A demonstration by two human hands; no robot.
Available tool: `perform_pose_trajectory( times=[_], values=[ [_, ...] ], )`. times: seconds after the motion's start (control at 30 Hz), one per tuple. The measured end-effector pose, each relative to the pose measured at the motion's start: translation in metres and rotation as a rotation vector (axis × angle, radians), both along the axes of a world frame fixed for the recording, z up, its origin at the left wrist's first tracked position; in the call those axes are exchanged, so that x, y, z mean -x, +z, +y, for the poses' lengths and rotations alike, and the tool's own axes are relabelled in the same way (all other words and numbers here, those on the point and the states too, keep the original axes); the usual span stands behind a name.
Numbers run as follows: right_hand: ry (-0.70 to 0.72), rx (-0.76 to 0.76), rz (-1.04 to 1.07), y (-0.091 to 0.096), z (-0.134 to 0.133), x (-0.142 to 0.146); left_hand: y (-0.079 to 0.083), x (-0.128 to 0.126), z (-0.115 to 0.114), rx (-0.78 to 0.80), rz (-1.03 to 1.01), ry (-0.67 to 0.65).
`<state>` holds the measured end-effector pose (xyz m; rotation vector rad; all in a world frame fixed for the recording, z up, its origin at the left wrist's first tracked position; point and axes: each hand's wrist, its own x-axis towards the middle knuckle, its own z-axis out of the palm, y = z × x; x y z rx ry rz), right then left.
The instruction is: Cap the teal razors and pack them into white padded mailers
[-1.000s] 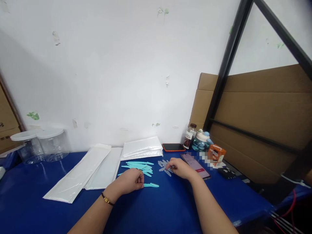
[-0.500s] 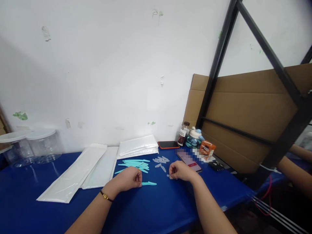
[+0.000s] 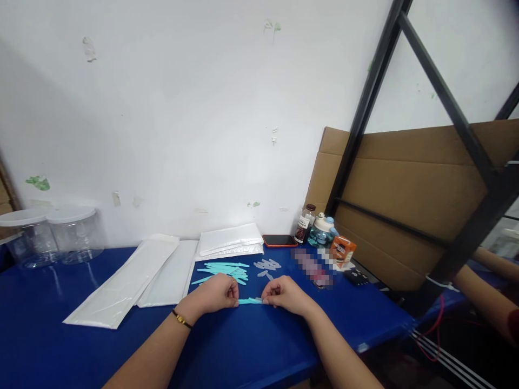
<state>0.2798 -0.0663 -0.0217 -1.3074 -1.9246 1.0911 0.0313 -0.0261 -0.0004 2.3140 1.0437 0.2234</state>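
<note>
Pinching left hand (image 3: 217, 293): thumb and forefinger clamped together on the near end of one slim turquoise tool (image 3: 248, 301); I see a ring on a finger and a dark bracelet (image 3: 181, 319) with a gold piece at the wrist.
Right hand (image 3: 287, 295): fingertips together on a small translucent piece (image 3: 258, 299), mostly hidden by them, right at the tool's other end; whether the piece is around the tip or only against it, I can't tell.
Turquoise tool: lying crosswise between the two hands, low over the blue tabletop (image 3: 243, 351).
Turquoise pile (image 3: 223, 268): more such tools, loosely heaped just beyond the left hand.
Translucent pile (image 3: 267, 264): small pale pieces scattered to the right of the turquoise ones, just beyond the right hand.
White packets: a long one (image 3: 121, 281) slanting across a flat one (image 3: 168, 275) on the left, with a stack (image 3: 231, 240) near the wall.
Phone (image 3: 279, 241): orange-edged, dark screen up, lying near the wall.
Right-hand clutter: a dark-capped bottle (image 3: 303, 227), a bluish bottle (image 3: 321, 235) and an orange box (image 3: 343, 250), close together.
Jars (image 3: 78, 237): two clear ones, white-lidded, far left.
Beyond the black frame (image 3: 450, 92): another person's forearm (image 3: 472, 283), well apart from these hands.
</note>
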Motion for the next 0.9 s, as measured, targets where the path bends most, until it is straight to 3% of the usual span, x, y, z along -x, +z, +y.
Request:
perform_pose_trajectory(
  times=[0.2,0.3,0.37,0.47,0.53,0.73,0.9],
  values=[
    [0.043,-0.003,0.008,0.001,-0.004,0.007,-0.002,-0.01,-0.006,-0.007,-0.008,-0.031],
    [0.037,-0.082,-0.044,0.002,-0.003,0.004,-0.002,-0.008,-0.002,0.011,-0.004,-0.02],
    [-0.059,-0.201,-0.092,0.002,0.001,-0.001,-0.001,-0.002,0.003,-0.06,-0.003,0.062],
    [-0.314,-0.368,-0.208,0.002,0.009,-0.01,0.002,0.012,0.012,-0.288,-0.004,0.26],
    [-0.387,-0.419,-0.292,-0.001,0.014,-0.014,0.001,0.019,0.017,-0.366,0.027,0.348],
    [-0.296,-0.468,-0.476,-0.006,0.02,-0.01,-0.006,0.024,0.022,-0.323,0.144,0.346],
    [-0.275,-0.528,-0.484,-0.006,0.017,-0.002,0.0,0.021,0.019,-0.419,0.174,0.3]
  ],
)
